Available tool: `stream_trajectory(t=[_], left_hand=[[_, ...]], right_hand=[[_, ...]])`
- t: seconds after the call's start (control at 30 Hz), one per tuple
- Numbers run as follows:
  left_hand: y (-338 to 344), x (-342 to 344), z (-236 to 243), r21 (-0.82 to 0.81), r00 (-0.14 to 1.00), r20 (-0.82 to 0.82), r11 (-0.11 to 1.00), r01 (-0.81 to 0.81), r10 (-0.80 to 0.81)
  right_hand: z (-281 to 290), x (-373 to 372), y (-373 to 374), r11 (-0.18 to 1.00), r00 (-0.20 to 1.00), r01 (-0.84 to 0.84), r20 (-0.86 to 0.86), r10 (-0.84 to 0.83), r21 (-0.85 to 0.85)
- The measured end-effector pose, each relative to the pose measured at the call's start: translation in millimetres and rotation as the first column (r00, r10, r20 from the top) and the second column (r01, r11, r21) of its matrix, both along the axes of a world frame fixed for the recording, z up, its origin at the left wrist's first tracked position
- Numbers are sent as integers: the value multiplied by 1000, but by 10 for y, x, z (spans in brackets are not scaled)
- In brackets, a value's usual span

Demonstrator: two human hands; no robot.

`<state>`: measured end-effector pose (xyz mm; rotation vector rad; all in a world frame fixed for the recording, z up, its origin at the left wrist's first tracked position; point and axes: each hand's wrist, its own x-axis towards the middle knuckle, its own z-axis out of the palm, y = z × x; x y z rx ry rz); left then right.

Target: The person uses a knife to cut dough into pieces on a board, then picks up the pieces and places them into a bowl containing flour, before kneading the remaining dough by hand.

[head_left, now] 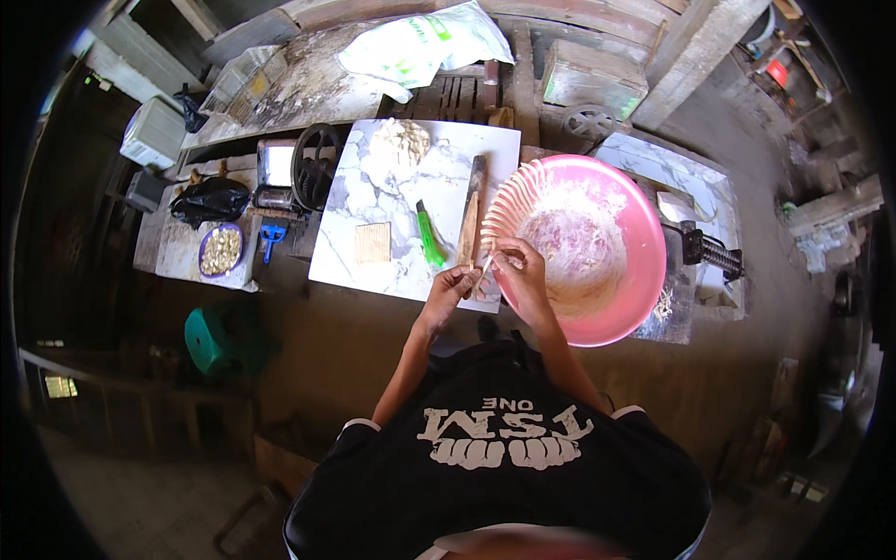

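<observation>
My left hand (455, 289) and my right hand (519, 271) both have fingers closed on a thin pale strip (483, 271), between the marble-patterned board (336, 261) and a pink basin (644, 271). Many similar strips (509, 201) lie side by side over the basin's left rim, and white powder (583, 229) coats its inside. On the board are long wooden sticks (471, 210) just beyond my left hand, a green cutter (429, 233), a small ridged square block (371, 243) and a pile of pale pieces (399, 145).
A side table (159, 233) at left holds a purple bowl of pieces (222, 250), a black bag (201, 201) and a blue tool (273, 238). A hand-cranked machine (315, 159), a metal roller (719, 257) at right, a white sack (420, 51) behind and a green stool (215, 341) surround the work.
</observation>
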<state>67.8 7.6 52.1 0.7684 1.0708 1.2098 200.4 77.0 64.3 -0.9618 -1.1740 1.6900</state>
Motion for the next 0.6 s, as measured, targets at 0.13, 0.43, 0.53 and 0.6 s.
stream_trajectory(t=[0.13, 0.43, 0.53, 0.6], left_hand=[[-60, 89, -83, -68, 978, 45, 977, -202, 205], [-7, 107, -79, -63, 873, -120, 874, -481, 472], [21, 78, -89, -79, 840, -186, 844, -530, 510], [55, 70, -79, -58, 824, -152, 828, -558, 545]], right_hand=[[31, -14, -29, 998, 996, 67, 66, -66, -10], [-381, 35, 23, 994, 987, -5, 160, -13, 108], [-446, -2, 14, 999, 993, 37, 114, -38, 6], [-471, -20, 38, 999, 989, 28, 147, -31, 22]])
